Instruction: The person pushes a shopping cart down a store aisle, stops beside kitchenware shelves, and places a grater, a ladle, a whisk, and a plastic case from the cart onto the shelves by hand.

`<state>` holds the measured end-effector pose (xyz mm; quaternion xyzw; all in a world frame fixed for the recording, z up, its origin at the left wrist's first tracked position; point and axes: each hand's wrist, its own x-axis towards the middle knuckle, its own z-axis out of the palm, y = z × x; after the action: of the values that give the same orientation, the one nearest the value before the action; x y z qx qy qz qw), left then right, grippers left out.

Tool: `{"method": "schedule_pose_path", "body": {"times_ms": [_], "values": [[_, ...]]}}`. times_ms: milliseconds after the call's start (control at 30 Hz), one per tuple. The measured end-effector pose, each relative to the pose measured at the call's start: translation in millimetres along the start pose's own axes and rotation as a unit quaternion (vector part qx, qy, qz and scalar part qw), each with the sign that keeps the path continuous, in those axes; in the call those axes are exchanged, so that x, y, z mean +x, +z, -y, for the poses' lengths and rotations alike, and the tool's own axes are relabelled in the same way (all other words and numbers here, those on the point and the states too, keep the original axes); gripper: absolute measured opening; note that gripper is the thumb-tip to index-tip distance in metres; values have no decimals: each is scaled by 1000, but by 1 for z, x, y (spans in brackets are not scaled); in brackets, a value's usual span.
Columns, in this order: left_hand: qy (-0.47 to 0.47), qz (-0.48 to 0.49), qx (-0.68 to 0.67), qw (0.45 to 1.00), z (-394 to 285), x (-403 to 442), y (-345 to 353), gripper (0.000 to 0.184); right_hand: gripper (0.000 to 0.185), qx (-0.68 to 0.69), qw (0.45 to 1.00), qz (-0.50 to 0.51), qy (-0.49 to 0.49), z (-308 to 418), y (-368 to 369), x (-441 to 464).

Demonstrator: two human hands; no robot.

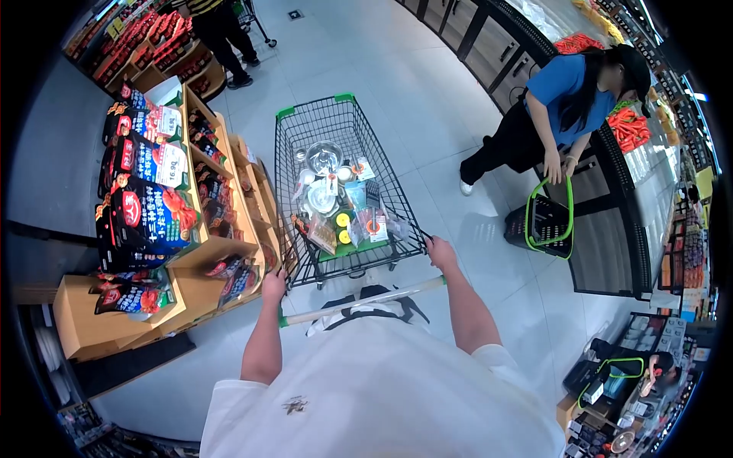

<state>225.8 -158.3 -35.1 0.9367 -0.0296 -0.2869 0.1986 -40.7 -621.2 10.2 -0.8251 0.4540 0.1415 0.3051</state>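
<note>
A black wire shopping cart (395,174) with green corner pieces stands in front of me. My left hand (274,285) is closed on its near left corner, beside the wooden shelf. On the near right corner, my right hand (440,253) is closed round the frame. The pale handle bar (363,303) crosses nearer my body, below both hands. Inside the basket lie a shiny metal bowl (324,158), clear plastic containers (321,197), bagged packets (324,233) and yellow round items (343,220). Several smaller goods among them are hard to make out.
At left, a wooden shelf (221,263) with dark snack bags (149,217) runs close to the cart. A person in blue (561,95) at right holds a black basket (519,227) beside a produce counter. Another person (217,34) stands ahead; tiled floor (424,107) lies between.
</note>
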Motion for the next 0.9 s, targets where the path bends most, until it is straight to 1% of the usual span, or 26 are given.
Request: {"method": "schedule_pose_path", "body": {"times_ms": [200, 367, 467, 500, 600, 700, 733, 800, 833, 900], "values": [[13, 8, 1, 1000, -43, 25, -13, 41, 42, -32, 998, -39, -35, -7, 0, 38], [18, 22, 49, 998, -62, 59, -19, 44, 41, -37, 998, -53, -25, -3, -4, 61], [21, 35, 20, 999, -74, 83, -18, 44, 41, -28, 999, -42, -1, 8, -18, 69], [33, 15, 27, 999, -81, 87, -19, 44, 41, -24, 999, -38, 13, 11, -20, 72], [24, 37, 23, 999, -96, 110, -22, 44, 41, -24, 998, -51, 18, 14, -22, 88], [22, 60, 16, 998, -113, 129, -33, 42, 42, -18, 999, -33, 39, 23, -27, 98], [36, 56, 38, 997, -119, 137, -35, 40, 40, -12, 998, -39, 40, 25, -29, 104], [50, 48, 14, 997, -134, 144, -37, 38, 38, -4, 998, -46, 44, 26, -31, 111], [28, 69, 36, 997, -138, 159, -37, 35, 36, 8, 998, -45, 53, 28, -34, 117], [52, 61, 34, 996, -149, 172, -41, 35, 33, 28, 996, -41, 71, 34, -37, 120]]}}
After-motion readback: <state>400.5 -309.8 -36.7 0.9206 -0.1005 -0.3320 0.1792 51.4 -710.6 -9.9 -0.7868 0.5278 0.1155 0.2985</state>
